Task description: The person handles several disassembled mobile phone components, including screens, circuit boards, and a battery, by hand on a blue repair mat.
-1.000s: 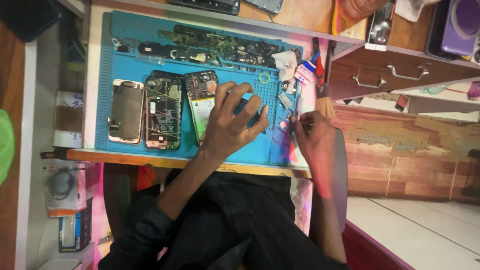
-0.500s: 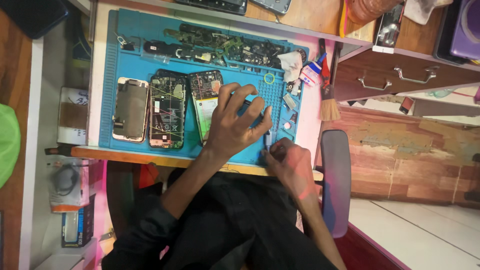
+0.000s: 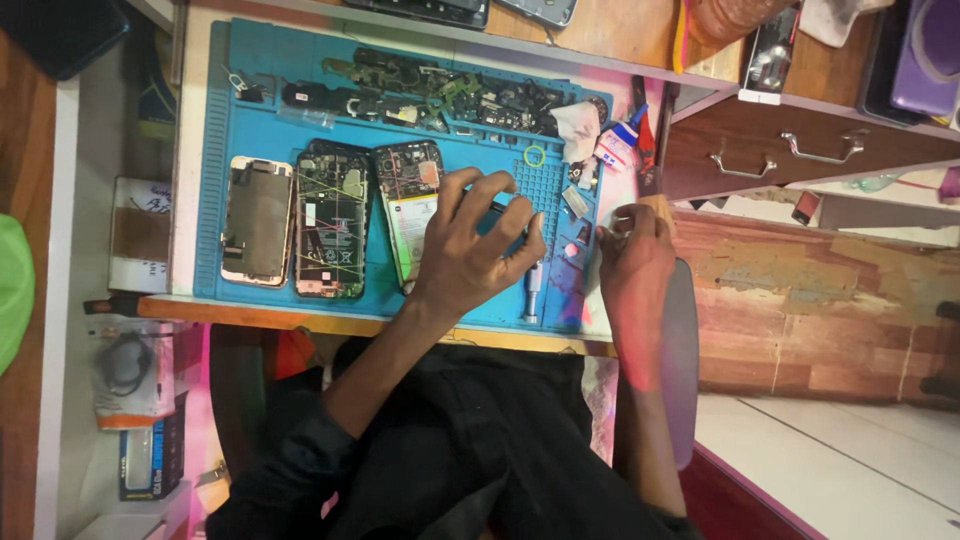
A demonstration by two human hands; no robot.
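Wooden bench (image 3: 330, 322) carries a blue repair mat (image 3: 250, 125) holding 3 opened phones (image 3: 330, 220)

I sit at a pale tabletop (image 3: 190, 120) with a wooden front edge (image 3: 330, 322), most of it covered by a blue work mat (image 3: 260, 120). At two o'clock, a dark brown drawer unit (image 3: 780, 150) shows two metal handles (image 3: 742, 165), with a wooden shelf (image 3: 640, 40) above it at twelve. At three o'clock runs a worn brick-red wall base (image 3: 800, 300), scuffed and patchy. White floor tiles (image 3: 840, 450) spread at five o'clock, edged by a dark red strip. A grey chair back (image 3: 680, 370) stands beside me. Pinkish light tints the surfaces near the mat's right edge.
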